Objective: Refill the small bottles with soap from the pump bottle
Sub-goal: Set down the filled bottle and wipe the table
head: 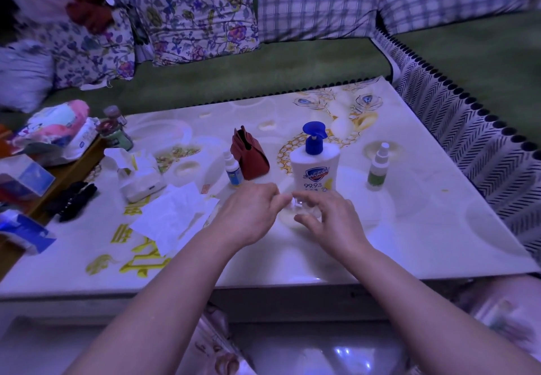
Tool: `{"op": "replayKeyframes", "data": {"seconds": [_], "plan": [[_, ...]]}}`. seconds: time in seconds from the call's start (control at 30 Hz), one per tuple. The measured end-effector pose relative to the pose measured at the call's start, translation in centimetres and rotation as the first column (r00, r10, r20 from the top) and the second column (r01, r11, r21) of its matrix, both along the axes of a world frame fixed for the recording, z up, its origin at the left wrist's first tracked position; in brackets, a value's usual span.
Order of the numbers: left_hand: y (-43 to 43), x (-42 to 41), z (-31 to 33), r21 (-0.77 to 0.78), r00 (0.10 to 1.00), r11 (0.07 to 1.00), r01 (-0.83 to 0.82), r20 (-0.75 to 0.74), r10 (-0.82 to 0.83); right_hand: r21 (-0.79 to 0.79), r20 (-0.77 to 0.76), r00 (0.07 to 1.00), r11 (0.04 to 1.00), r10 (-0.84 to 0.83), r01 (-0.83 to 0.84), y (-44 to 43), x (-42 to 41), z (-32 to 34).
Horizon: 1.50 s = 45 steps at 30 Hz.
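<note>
On the left of the tabletop (409, 228) sits a tissue pack (140, 175), with a white paper sheet (172, 216) lying near it. Next stands a small bottle with a blue label (233, 169), just beside a red pouch (248, 158). The left hand (248, 213) pinches the white top of a clear small bottle (305, 207) in the near middle. The pump bottle (314, 166) stands just behind it. The right hand (330, 219) curls its fingers (328, 202) round the clear small bottle. Farther right, a small bottle with a green label (377, 169) stands alone
</note>
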<state>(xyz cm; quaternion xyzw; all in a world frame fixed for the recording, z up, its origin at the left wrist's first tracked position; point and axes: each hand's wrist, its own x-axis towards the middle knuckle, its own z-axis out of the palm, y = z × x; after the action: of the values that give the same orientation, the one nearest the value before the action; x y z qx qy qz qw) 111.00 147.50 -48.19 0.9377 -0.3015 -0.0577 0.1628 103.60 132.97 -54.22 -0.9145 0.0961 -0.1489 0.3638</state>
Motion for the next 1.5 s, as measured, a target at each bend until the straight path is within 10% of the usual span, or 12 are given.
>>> {"op": "replayKeyframes", "data": {"seconds": [1.5], "plan": [[3.0, 1.6, 0.6, -0.239, 0.962, 0.933, -0.268, -0.109, 0.249, 0.004, -0.103, 0.983, 0.988, -0.155, 0.156, -1.3, 0.6, 0.1]]}}
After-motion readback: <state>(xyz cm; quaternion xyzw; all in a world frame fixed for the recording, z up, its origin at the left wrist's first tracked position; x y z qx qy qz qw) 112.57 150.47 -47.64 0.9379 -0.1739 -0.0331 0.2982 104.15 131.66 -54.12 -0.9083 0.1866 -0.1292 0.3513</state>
